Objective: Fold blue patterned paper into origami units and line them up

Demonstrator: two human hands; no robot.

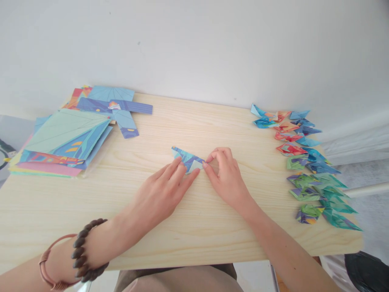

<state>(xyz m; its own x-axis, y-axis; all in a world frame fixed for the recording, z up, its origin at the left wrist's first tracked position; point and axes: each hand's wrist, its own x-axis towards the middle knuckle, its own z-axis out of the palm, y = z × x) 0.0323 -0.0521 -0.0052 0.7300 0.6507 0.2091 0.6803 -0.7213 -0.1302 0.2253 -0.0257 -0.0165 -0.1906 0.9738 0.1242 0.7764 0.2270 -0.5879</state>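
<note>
1 left hand [165,182], fingers apart, presses the folded paper [189,158] at the centre of the table [185,121], seemingly to steady it, while the right hand [226,174] pinches it at 3 o'clock, apparently for control.

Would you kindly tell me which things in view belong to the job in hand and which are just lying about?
In the job:
blue folded paper, touched by the left hand, pinched by the right hand;
probably the paper stack at left and folded paper shapes at right.

Apparently just lying about:
dark cable, left edge;
black object, lower right.
</note>
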